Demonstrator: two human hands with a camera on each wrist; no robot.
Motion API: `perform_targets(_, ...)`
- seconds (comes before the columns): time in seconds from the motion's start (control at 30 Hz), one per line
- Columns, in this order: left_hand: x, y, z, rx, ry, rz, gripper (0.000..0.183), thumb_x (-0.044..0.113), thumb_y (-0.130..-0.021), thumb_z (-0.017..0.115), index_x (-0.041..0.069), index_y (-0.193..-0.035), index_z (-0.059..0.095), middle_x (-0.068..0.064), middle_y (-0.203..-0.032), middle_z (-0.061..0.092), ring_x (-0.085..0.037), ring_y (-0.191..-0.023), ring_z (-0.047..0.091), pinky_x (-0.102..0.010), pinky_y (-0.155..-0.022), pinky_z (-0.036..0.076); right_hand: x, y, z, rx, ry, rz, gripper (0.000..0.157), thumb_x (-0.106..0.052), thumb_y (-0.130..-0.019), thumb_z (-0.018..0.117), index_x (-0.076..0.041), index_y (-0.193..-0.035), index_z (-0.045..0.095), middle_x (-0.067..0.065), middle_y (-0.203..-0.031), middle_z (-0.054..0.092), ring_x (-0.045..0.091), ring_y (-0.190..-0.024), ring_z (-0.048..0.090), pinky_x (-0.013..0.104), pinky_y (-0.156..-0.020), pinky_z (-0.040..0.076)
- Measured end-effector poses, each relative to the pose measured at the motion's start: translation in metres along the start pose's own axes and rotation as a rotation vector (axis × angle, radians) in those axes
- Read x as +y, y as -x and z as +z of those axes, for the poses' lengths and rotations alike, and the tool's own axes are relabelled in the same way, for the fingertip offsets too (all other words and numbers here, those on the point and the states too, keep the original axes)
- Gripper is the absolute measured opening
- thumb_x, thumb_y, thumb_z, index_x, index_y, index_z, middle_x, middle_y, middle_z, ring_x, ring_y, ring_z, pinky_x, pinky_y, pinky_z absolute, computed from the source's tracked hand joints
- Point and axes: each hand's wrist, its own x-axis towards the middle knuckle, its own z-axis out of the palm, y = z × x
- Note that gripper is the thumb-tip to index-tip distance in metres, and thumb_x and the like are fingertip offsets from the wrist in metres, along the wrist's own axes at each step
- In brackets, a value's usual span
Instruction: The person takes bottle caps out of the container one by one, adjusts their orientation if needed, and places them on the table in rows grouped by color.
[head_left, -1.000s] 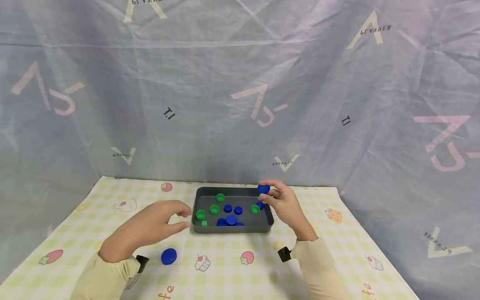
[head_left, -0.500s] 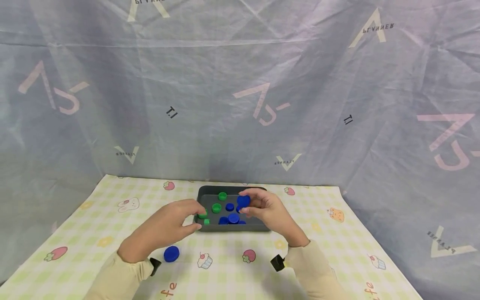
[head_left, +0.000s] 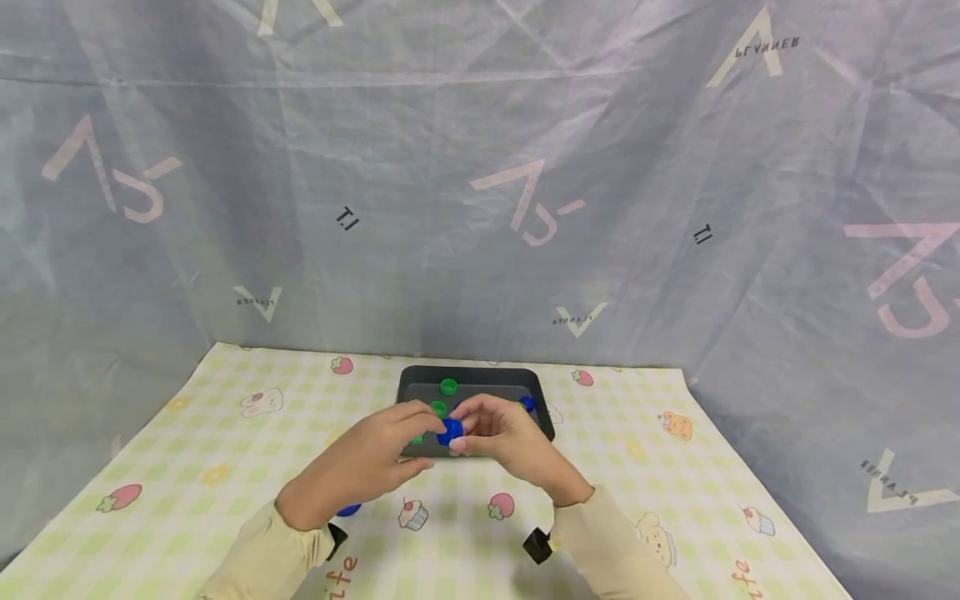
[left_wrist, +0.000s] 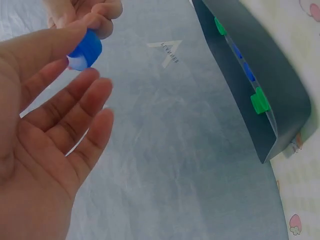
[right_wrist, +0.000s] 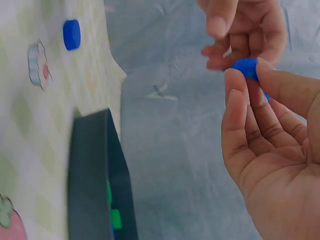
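Plainly, one blue cap [head_left: 450, 432] sits in the right hand [head_left: 516, 443]'s pinch

Gray fabric [head_left: 420, 158] printed with pale letters hangs at the back and along the sides. Before it spreads a pale green checked tablecloth [head_left: 630, 467] with small cartoon pictures, among them strawberries, a rabbit and cupcakes. Two cream sleeves [head_left: 603, 546] come in from the near edge, each with a black device [head_left: 537, 546] at the wrist. Near the cloth's far edge lies a dark gray tray [head_left: 472, 372] with upright walls, its near part largely screened by the hands.

The right hand grasps the blue cap between thumb and fingertips, and the right wrist view shows the cap's ribbed side. This cap is held up off the cloth, lined up with the tray's near wall in the head view. The left hand [head_left: 375, 454] has its fingers loosely bent, thumb apart, close beside the same cap; whether its fingertips touch it, I cannot tell.

A loose blue cap [right_wrist: 72, 35] lies on the cloth near the left wrist. Inside the tray, green caps [head_left: 447, 387] sit toward the left and a small blue cap [head_left: 528, 404] at the right.
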Motion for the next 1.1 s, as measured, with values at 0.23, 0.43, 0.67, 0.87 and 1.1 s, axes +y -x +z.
perform_targets(0.23,0.001,0.0,0.004,0.025,-0.02,-0.004,0.045,0.017,-0.081,0.084,0.013,-0.121,0.062,0.003,-0.117,0.061,-0.01,-0.099,0.061,-0.029,-0.084,0.054,0.006,-0.001,0.008,-0.027,-0.116,0.017,0.033,-0.005,-0.091,0.072,0.005,-0.119,0.056,0.009,-0.097,0.068,0.016,-0.088,0.07,0.036,-0.083,0.058)
perform_targets(0.43,-0.001,-0.001,0.001,-0.01,-0.047,-0.02,0.034,0.018,-0.083,0.083,0.014,-0.112,0.067,0.006,-0.107,0.062,-0.007,-0.087,0.058,-0.024,-0.077,0.053,0.009,-0.003,0.012,-0.069,-0.138,0.021,0.034,-0.001,-0.092,0.069,0.005,-0.121,0.052,0.013,-0.101,0.069,0.016,-0.09,0.07,0.03,-0.082,0.057)
perform_targets(0.67,-0.012,0.001,-0.007,-0.289,-0.043,-0.288,0.025,0.02,-0.081,0.083,0.017,-0.102,0.069,0.011,-0.095,0.061,-0.006,-0.081,0.056,-0.032,-0.076,0.052,0.01,-0.004,0.003,-0.03,0.047,0.023,0.026,-0.01,-0.094,0.07,-0.003,-0.117,0.06,0.014,-0.103,0.069,0.03,-0.097,0.068,0.039,-0.086,0.056)
perform_targets(0.87,-0.024,0.005,0.008,-0.484,-0.014,-0.465,0.024,0.02,-0.077,0.087,0.016,-0.094,0.07,0.01,-0.081,0.06,-0.01,-0.073,0.053,-0.034,-0.072,0.049,0.009,-0.003,-0.005,0.005,0.185,0.044,0.017,-0.02,-0.096,0.068,-0.011,-0.109,0.066,0.009,-0.102,0.07,0.024,-0.092,0.069,0.041,-0.082,0.056)
perform_targets(1.1,-0.029,0.02,0.025,-0.582,-0.007,-0.584,0.027,0.012,-0.07,0.09,0.019,-0.077,0.064,0.009,-0.072,0.056,-0.013,-0.067,0.05,-0.034,-0.065,0.045,0.004,-0.001,-0.011,0.028,0.235,0.059,0.015,-0.025,-0.098,0.066,-0.013,-0.106,0.069,0.004,-0.098,0.07,0.021,-0.089,0.068,0.035,-0.081,0.055)
